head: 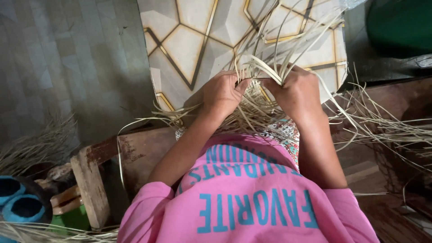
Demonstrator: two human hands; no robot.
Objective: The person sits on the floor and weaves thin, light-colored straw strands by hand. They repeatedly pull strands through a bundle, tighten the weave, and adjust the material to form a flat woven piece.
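Your left hand [221, 93] and right hand [294, 92] are raised side by side in front of your chest, both forearms angling up and inward from the pink shirt [245, 202] so the wrists nearly meet over your lap. The left hand is curled with its back toward you, its fingers [240, 84] pinched together on a few pale straw strips [258, 72] at the near edge of the weave. The right hand is bent at the wrist, its fingers closed around a bunch of the same strips, which fan up and away toward the far right. The woven piece sits between and just under both hands, loose ends spilling left and right. Beyond it lies a patterned mat [193, 40]; a wooden stool [90, 184] stands near left.
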